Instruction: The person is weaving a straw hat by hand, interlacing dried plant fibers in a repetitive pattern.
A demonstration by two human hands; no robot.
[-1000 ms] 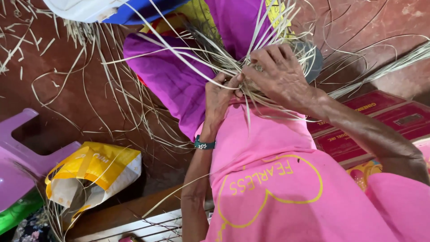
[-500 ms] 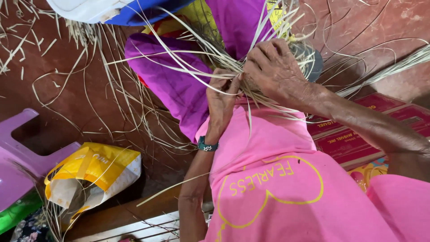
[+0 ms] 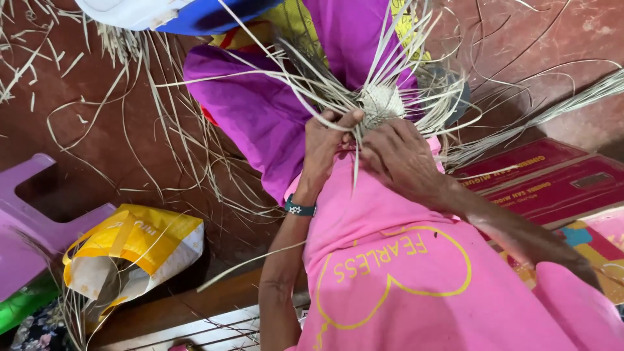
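The reddish-brown floor (image 3: pixel 78 110) carries scattered pale straw strips (image 3: pixel 162 149), a yellow-and-white bag (image 3: pixel 130 250), a purple plastic stool (image 3: pixel 26 221) and flat red cartons (image 3: pixel 539 175).

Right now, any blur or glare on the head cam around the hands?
Head view: even, soft light, no glare; left hand and right hand slightly soft; woven knot readable; thin straw strands stay crisp; wide-angle tilt, floor darker at left.

Two hands (image 3: pixel 364 153), one woven piece (image 3: pixel 380 104), one yellow bag (image 3: pixel 130 250), one purple stool (image 3: pixel 29 221).
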